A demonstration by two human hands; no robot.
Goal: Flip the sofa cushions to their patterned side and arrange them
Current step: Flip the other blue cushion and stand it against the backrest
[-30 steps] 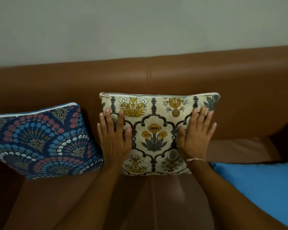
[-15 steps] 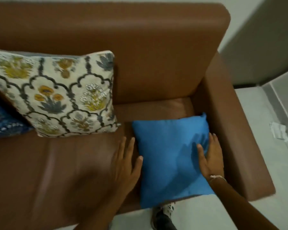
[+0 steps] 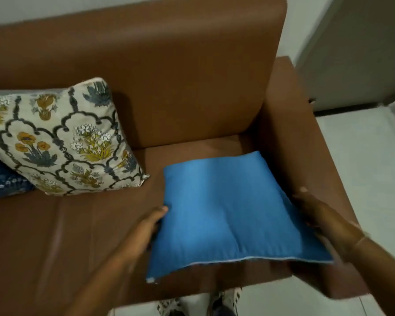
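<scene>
A cushion showing its plain blue side (image 3: 226,215) lies on the right part of the brown sofa seat, its near edge lifted off the seat. My left hand (image 3: 146,224) grips its left edge with fingers tucked under. My right hand (image 3: 317,215) holds its right edge beside the armrest. A cream floral cushion (image 3: 62,142) leans patterned side out against the backrest at the left. Only a corner of a dark blue patterned cushion (image 3: 2,179) shows at the far left edge.
The brown leather sofa (image 3: 180,76) has its right armrest (image 3: 306,144) close to the blue cushion. Bare seat lies between the floral cushion and my left arm. Pale floor tiles (image 3: 363,167) and a wall are at right. My patterned shoes (image 3: 226,302) show below the seat edge.
A second ago both hands pressed on the floral cushion. They moved right to the blue cushion, then took hold of its sides and raised its near edge.
</scene>
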